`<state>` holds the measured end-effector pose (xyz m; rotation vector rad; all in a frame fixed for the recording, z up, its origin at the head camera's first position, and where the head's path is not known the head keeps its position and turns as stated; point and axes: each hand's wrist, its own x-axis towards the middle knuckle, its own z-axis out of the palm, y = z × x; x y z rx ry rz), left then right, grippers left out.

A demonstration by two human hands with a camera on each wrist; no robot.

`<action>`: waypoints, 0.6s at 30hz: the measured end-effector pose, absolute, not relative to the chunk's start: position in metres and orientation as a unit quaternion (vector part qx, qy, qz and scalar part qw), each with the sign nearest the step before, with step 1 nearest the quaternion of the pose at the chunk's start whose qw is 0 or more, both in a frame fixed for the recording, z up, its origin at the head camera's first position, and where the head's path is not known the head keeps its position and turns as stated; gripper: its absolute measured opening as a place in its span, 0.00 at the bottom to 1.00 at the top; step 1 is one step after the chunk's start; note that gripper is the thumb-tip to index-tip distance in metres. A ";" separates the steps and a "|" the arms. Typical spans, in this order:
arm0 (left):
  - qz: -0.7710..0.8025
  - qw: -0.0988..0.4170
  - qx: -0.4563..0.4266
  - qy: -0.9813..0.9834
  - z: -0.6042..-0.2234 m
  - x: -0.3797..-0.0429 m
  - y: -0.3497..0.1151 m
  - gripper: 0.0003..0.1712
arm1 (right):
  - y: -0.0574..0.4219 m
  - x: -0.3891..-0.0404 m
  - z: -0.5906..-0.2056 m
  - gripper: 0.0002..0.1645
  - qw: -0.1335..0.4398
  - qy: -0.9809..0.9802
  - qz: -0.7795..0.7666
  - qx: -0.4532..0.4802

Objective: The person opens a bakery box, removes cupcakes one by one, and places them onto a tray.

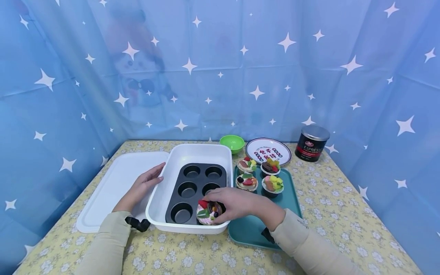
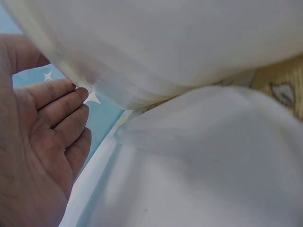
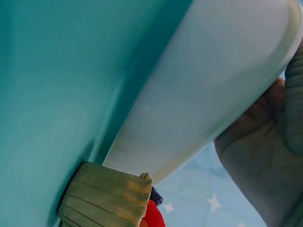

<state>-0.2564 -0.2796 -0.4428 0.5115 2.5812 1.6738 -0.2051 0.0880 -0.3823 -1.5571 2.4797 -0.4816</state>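
My right hand [image 1: 230,204] grips a toy cupcake [image 1: 206,217] with pink cream, a strawberry and dark berries, low over the near right cup of a dark muffin pan [image 1: 172,194]. Its fingers cover part of the cupcake, and the cup beneath is mostly hidden. The pan lies inside a white rectangular tub [image 1: 156,198]. At the tub's left rim rests my left hand [image 1: 142,187]. In the left wrist view, the fingers [image 2: 66,106] of that hand lie fairly straight against the tub's outer side.
Several cupcakes, among them a fruit-topped one [image 1: 246,182], stand at the back of a teal tray [image 1: 254,227] right of the tub. Behind are a green bowl [image 1: 232,143], a patterned plate [image 1: 256,147] and an espresso tin [image 1: 312,143]. A white lid [image 1: 113,187] lies left.
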 end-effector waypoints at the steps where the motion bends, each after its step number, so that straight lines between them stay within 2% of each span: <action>1: 0.537 0.011 0.163 0.828 -0.443 -0.256 -0.279 0.33 | 0.088 -0.205 -0.382 0.38 0.086 0.830 -0.163 -0.526; 9: 0.532 0.013 0.157 0.832 -0.442 -0.256 -0.279 0.34 | 0.089 -0.206 -0.383 0.38 0.075 0.795 -0.201 -0.567; 18: 0.534 0.017 0.147 0.833 -0.439 -0.255 -0.277 0.35 | 0.095 -0.208 -0.378 0.39 0.089 0.800 -0.216 -0.553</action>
